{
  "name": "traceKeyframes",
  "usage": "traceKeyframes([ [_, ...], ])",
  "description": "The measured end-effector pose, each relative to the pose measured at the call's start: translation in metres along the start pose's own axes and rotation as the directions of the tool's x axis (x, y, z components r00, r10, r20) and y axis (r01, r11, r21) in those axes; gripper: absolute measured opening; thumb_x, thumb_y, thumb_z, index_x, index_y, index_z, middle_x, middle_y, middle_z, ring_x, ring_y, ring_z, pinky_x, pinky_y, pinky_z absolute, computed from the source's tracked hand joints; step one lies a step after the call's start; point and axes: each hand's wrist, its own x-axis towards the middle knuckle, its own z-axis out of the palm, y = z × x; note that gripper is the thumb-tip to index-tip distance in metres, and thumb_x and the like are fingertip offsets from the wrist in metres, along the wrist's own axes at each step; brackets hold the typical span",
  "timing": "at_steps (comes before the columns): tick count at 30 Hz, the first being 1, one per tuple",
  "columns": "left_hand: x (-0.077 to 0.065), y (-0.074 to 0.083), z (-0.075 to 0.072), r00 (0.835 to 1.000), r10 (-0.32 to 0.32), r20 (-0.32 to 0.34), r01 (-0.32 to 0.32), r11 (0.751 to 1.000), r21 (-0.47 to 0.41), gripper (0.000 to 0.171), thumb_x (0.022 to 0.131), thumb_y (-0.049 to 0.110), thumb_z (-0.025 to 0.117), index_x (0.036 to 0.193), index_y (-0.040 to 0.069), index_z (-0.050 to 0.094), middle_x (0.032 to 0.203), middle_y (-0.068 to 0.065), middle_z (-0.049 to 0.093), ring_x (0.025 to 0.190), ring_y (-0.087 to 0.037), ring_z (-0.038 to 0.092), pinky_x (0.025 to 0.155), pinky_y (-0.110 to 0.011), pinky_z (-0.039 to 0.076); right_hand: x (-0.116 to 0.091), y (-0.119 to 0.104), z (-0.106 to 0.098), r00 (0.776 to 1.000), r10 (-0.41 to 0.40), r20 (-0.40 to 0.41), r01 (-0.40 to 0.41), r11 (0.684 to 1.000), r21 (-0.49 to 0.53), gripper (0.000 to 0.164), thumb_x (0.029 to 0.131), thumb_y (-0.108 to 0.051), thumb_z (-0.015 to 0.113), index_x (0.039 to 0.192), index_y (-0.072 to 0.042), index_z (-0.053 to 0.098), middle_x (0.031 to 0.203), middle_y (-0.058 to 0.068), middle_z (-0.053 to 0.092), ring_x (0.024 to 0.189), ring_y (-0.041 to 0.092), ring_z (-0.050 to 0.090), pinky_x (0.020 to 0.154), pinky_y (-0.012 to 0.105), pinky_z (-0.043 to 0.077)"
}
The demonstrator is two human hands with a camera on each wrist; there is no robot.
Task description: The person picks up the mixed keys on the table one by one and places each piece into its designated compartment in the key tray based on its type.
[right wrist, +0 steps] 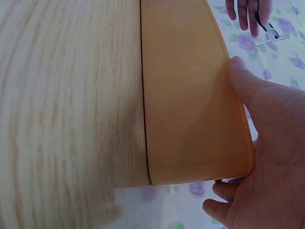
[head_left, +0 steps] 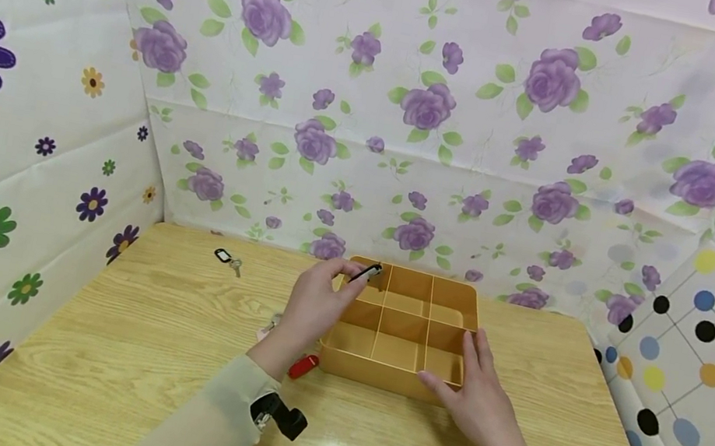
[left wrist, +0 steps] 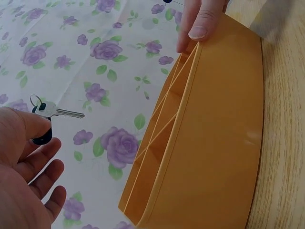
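Note:
My left hand [head_left: 318, 302] pinches a silver key [left wrist: 46, 110] with a ring and a black tag [left wrist: 44, 137] between thumb and index finger. It holds the key above the back left compartment of an orange-brown divided box [head_left: 392, 375] in the head view. The other left fingers are loosely bent. At the box's right front corner, my right hand [head_left: 479, 393] grips the rim, its thumb on the front edge and its fingers along the right side. The box's compartments show no contents.
Another key with a black-rimmed tag [head_left: 223, 256] lies at the table's back left. Beside the box's left side are a red key tag [head_left: 303, 366] and a key with a pale tag [head_left: 266, 328], partly behind the left wrist. Floral cloth [head_left: 406, 184] hangs right behind the box.

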Motion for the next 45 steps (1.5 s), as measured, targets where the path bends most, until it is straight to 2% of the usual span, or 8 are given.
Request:
traceKeyframes([
  [3, 0.002, 0.001, 0.002, 1.000, 0.002, 0.008, -0.003, 1.000, 0.011, 0.010, 0.107, 0.024, 0.078, 0.104, 0.015, 0.078, 0.124, 0.000, 0.079, 0.125, -0.030, 0.067, 0.079, -0.042, 0.048, -0.001, 0.000, -0.001, 1.000, 0.006, 0.004, -0.006, 1.000, -0.001, 0.118, 0.102, -0.073, 0.065, 0.175, 0.000, 0.008, 0.183, 0.023, -0.006, 0.153, 0.058, 0.038, 0.105, 0.070, 0.052],
  [6, 0.006, 0.002, 0.005, 1.000, 0.008, 0.008, -0.008, 1.000, 0.025, 0.010, 0.107, 0.024, 0.078, 0.104, 0.014, 0.078, 0.123, -0.001, 0.079, 0.108, -0.027, 0.067, 0.068, -0.036, 0.044, -0.001, 0.000, -0.001, 1.000, 0.006, 0.003, -0.006, 1.000, -0.003, 0.119, 0.102, -0.074, 0.064, 0.175, 0.001, 0.009, 0.183, 0.023, -0.006, 0.153, 0.058, 0.038, 0.104, 0.070, 0.052],
  [9, 0.009, 0.004, 0.008, 1.000, 0.018, 0.006, -0.018, 0.999, 0.033, 0.011, 0.107, 0.024, 0.078, 0.104, 0.014, 0.078, 0.123, -0.001, 0.080, 0.104, -0.025, 0.068, 0.068, -0.035, 0.045, -0.002, 0.000, -0.001, 1.000, 0.005, -0.001, -0.005, 1.000, -0.004, 0.119, 0.102, -0.074, 0.064, 0.175, 0.002, 0.009, 0.183, 0.024, -0.005, 0.154, 0.058, 0.037, 0.104, 0.071, 0.052],
  [15, 0.015, 0.006, 0.012, 1.000, 0.024, 0.003, -0.024, 0.999, 0.027, 0.011, 0.107, 0.024, 0.077, 0.104, 0.014, 0.079, 0.125, 0.004, 0.080, 0.122, -0.024, 0.070, 0.079, -0.038, 0.049, -0.002, 0.000, -0.001, 1.000, 0.004, -0.009, -0.004, 1.000, -0.003, 0.118, 0.102, -0.072, 0.066, 0.175, 0.001, 0.010, 0.183, 0.023, -0.005, 0.155, 0.057, 0.035, 0.107, 0.072, 0.050],
  [23, 0.024, 0.005, 0.015, 1.000, -0.018, -0.004, 0.018, 0.998, 0.056, 0.013, 0.107, 0.028, 0.077, 0.109, 0.015, 0.080, 0.120, 0.000, 0.080, 0.113, -0.027, 0.071, 0.082, -0.041, 0.053, -0.001, 0.000, -0.001, 1.000, 0.002, -0.012, -0.002, 1.000, 0.001, 0.119, 0.102, -0.073, 0.065, 0.175, 0.002, 0.010, 0.183, 0.023, -0.005, 0.155, 0.057, 0.034, 0.107, 0.072, 0.049],
  [29, 0.032, 0.003, 0.017, 1.000, -0.028, 0.000, 0.027, 0.998, 0.054, 0.015, 0.108, 0.028, 0.076, 0.110, 0.014, 0.080, 0.123, -0.004, 0.079, 0.117, -0.032, 0.071, 0.084, -0.045, 0.054, 0.001, 0.002, 0.000, 1.000, 0.000, -0.017, 0.001, 1.000, 0.005, 0.118, 0.102, -0.071, 0.067, 0.175, 0.001, 0.009, 0.183, 0.022, -0.005, 0.154, 0.057, 0.036, 0.106, 0.072, 0.050],
  [34, 0.038, 0.002, 0.021, 1.000, -0.019, 0.004, 0.018, 0.997, 0.072, 0.013, 0.108, 0.026, 0.076, 0.110, 0.013, 0.080, 0.124, -0.005, 0.079, 0.120, -0.031, 0.071, 0.090, -0.045, 0.056, 0.001, 0.003, 0.000, 1.000, 0.000, -0.013, 0.000, 1.000, 0.009, 0.119, 0.101, -0.073, 0.066, 0.175, 0.002, 0.010, 0.183, 0.022, -0.005, 0.154, 0.057, 0.036, 0.105, 0.072, 0.051],
  [45, 0.044, 0.001, 0.034, 0.999, -0.051, 0.016, 0.050, 0.995, 0.085, 0.013, 0.108, 0.025, 0.075, 0.110, 0.012, 0.079, 0.125, -0.007, 0.079, 0.102, -0.029, 0.070, 0.080, -0.041, 0.050, 0.001, 0.003, 0.000, 1.000, 0.012, 0.004, -0.012, 1.000, 0.015, 0.120, 0.101, -0.075, 0.065, 0.176, 0.000, 0.008, 0.183, 0.019, -0.008, 0.156, 0.056, 0.033, 0.106, 0.072, 0.050],
])
